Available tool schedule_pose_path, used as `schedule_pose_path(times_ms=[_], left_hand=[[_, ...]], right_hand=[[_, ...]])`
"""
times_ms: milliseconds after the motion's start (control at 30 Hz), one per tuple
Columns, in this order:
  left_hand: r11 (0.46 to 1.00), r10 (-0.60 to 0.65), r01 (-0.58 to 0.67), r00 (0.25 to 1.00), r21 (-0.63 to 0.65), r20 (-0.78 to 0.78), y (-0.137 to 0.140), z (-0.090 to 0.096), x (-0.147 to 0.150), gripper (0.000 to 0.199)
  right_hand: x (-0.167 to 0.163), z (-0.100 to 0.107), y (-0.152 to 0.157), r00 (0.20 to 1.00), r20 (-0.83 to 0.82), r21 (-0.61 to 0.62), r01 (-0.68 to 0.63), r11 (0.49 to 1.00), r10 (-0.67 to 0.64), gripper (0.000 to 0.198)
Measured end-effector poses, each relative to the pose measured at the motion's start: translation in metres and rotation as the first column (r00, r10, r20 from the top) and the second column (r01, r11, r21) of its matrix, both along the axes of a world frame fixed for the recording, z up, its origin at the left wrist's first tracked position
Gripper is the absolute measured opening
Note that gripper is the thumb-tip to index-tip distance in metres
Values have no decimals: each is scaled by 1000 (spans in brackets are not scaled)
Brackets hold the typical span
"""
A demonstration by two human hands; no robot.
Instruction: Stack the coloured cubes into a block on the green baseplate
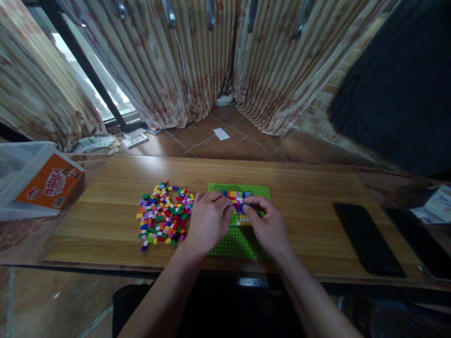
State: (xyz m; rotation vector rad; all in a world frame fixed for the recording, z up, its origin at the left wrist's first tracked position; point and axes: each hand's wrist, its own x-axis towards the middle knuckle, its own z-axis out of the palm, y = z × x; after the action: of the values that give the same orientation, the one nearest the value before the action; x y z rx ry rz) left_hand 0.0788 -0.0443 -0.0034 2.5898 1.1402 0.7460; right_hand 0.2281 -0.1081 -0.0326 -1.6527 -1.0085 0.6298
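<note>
A green studded baseplate (236, 246) lies on the wooden table in front of me. Colourful small bricks (237, 194) cover part of its upper half in rows. My left hand (210, 218) is over the plate's left side, fingers bent and pressed together at the edge of the bricks; whatever they pinch is hidden. From the right, my right hand (268, 223) reaches in with thumb and forefinger closed near the right part of the brick rows. Anything between those fingertips is too small to make out. Left of my left hand lies a loose pile of mixed-colour bricks (162, 218).
On the table's right side lies a black flat object (368, 239), with another dark flat one (421, 241) beyond it. A clear plastic bin (21, 155) with an orange label stands at the left. Striped curtains (197, 70) hang behind the table (306, 188).
</note>
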Motion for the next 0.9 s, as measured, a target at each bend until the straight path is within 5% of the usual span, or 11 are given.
schedule_pose_path(times_ms=[400,900], left_hand=[[987,158,-158,982,3,-100,-12,7,9,23],[982,176,-182,980,-56,-94,-16,5,13,24]], right_hand=[[-1,2,0,1000,4,-14,1,1000,-1,19],[0,-1,2,1000,-2,-3,4,1000,-4,19]])
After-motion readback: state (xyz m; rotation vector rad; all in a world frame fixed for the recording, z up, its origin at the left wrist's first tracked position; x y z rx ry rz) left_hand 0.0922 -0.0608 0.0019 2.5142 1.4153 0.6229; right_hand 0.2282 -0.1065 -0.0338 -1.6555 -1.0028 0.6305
